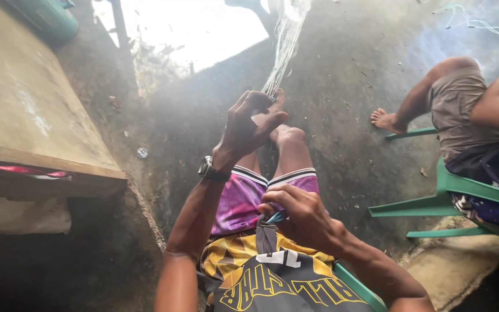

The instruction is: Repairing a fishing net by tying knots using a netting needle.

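Left hand raised, fingers clamped on pale fishing net stretched taut up and away. Right hand at lap, fingers pinched on small blue netting needle. Mending step judged underway; next pass needs needle carried up to held mesh.

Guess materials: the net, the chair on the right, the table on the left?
Net: thin translucent strands, glossy, likely nylon line; pinched by the left hand. Chair: green, smooth moulded look, probably plastic. Table: flat matte brown board with a visible thick edge, looks like wood.
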